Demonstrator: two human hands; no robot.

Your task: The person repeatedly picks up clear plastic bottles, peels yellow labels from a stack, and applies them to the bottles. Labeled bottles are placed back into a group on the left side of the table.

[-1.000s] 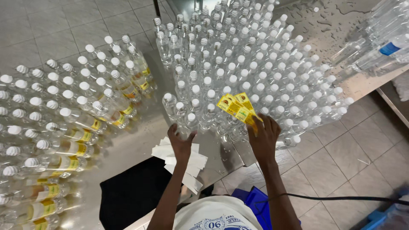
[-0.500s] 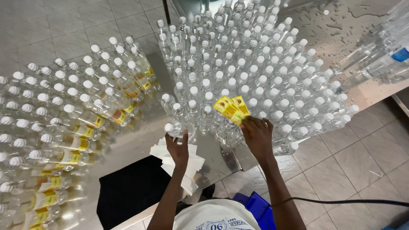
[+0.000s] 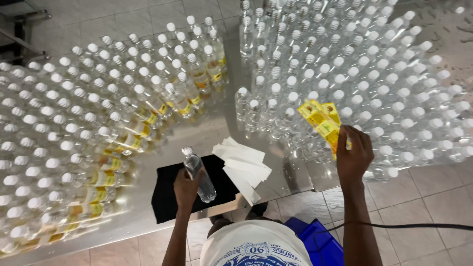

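One clear bottle (image 3: 198, 173) gripped in left hand (image 3: 186, 188), fingers wrapped round it, tilted above black mat (image 3: 170, 197) on bench (image 3: 207, 133). Right hand (image 3: 354, 156), fingers closed on yellow labels (image 3: 322, 122), over unlabelled bottles (image 3: 354, 69). White paper strips (image 3: 242, 165) between.

Clear bottle (image 3: 198, 173) with a white cap, yellow labels (image 3: 322, 122) with red print, white paper strips (image 3: 243, 166) on a black mat (image 3: 170, 197), white-capped bottles (image 3: 374, 74) everywhere, blue crate (image 3: 318, 241) below.
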